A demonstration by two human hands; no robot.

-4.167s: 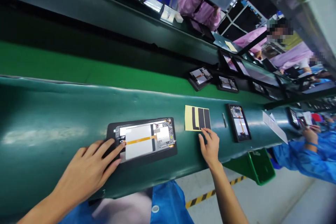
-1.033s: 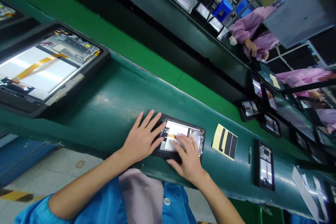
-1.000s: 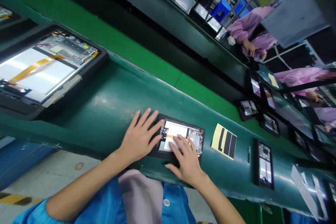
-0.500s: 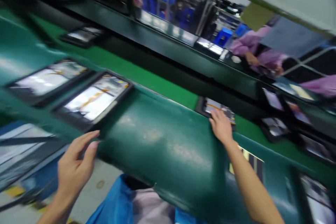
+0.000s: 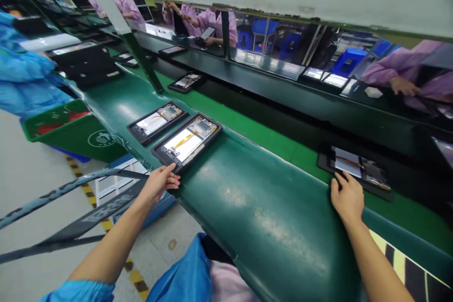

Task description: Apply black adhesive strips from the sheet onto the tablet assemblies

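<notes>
My left hand (image 5: 160, 181) curls its fingers round the near corner of an opened tablet in a black tray (image 5: 187, 142) on the dark green bench. A second opened tablet (image 5: 156, 121) lies just left of that one. My right hand (image 5: 348, 197) rests with its fingers extended against the near edge of another opened tablet in a tray (image 5: 357, 171), which sits on the bright green conveyor belt (image 5: 247, 125). A yellow sheet with black strips (image 5: 406, 264) lies on the bench by my right forearm.
Another tablet (image 5: 186, 82) rides the belt farther left. People in pink coats (image 5: 212, 21) work across the line. A sleeve in blue (image 5: 24, 71) shows at far left beside a green bin (image 5: 67, 127). A metal frame (image 5: 71, 207) stands below the bench.
My view swung left. My right hand carried the tablet off the bench and set it on the belt. My left hand reached left and took hold of the corner of a waiting tablet.
</notes>
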